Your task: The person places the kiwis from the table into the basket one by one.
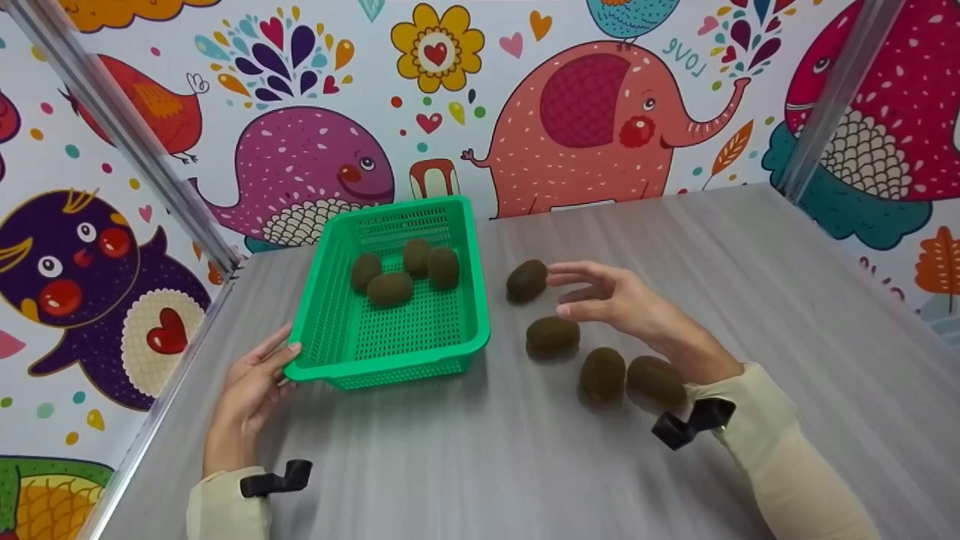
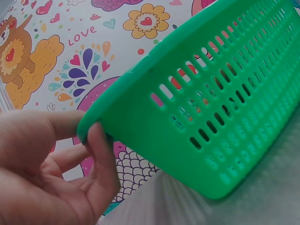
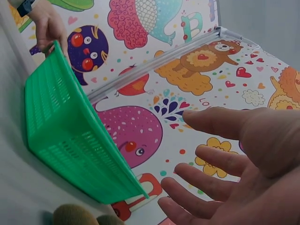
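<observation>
A green plastic basket (image 1: 420, 365) with slotted sides stands on the table, several brown kiwis (image 1: 391, 289) lying inside it. My left hand (image 1: 251, 386) pinches the basket's near left corner, thumb and fingers on either side of the rim, as the left wrist view also shows. To the basket's right, my right hand (image 1: 619, 300) is held over the table with nothing in it, fingers extended and thumb apart. Its fingertips are right at the edge of the farthest loose kiwi (image 1: 527, 280). Below the palm lies a second kiwi (image 1: 553, 337).
Two more kiwis, one upright-looking (image 1: 602, 375) and one partly behind the right wrist (image 1: 654, 381), lie side by side nearer to me. Cartoon-printed panels (image 1: 450, 120) wall the grey table (image 1: 450, 465) at the back and sides, with metal posts (image 1: 127, 135) at the corners.
</observation>
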Demonstrator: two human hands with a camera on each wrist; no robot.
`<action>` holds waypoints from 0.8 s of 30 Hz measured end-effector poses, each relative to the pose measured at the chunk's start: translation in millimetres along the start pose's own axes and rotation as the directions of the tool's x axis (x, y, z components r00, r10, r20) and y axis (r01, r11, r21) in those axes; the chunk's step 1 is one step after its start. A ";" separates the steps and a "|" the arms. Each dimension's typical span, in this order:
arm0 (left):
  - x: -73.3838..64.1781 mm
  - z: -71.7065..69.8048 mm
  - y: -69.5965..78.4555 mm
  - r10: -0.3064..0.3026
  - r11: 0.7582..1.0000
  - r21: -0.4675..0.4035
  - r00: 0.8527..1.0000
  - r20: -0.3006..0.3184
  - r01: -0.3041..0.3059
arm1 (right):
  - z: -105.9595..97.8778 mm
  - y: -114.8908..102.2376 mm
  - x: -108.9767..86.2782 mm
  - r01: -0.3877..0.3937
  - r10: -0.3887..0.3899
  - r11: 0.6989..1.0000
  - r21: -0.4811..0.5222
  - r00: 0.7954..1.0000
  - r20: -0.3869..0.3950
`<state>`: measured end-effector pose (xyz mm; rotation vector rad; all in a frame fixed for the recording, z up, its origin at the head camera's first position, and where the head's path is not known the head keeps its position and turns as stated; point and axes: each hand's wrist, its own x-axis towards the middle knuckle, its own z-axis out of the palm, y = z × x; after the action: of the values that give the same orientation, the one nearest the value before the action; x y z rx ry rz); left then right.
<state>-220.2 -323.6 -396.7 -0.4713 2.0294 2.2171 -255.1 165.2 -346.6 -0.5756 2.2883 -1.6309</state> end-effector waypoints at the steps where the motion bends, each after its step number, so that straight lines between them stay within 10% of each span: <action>1: -0.1 0.0 -0.1 -0.001 1.000 -0.001 1.000 -0.001 0.001 | -1.9 2.1 -1.8 0.003 -0.003 1.000 -0.004 1.000 0.004; 24: -1.4 1.4 0.0 0.010 0.999 0.036 1.000 -0.008 -0.010 | -57.6 48.0 -43.9 -0.030 0.039 0.987 -0.157 0.998 0.052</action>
<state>-219.1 -322.1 -396.2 -0.4678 2.0765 2.1836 -249.3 247.6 -373.4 -0.6048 2.3861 -1.4105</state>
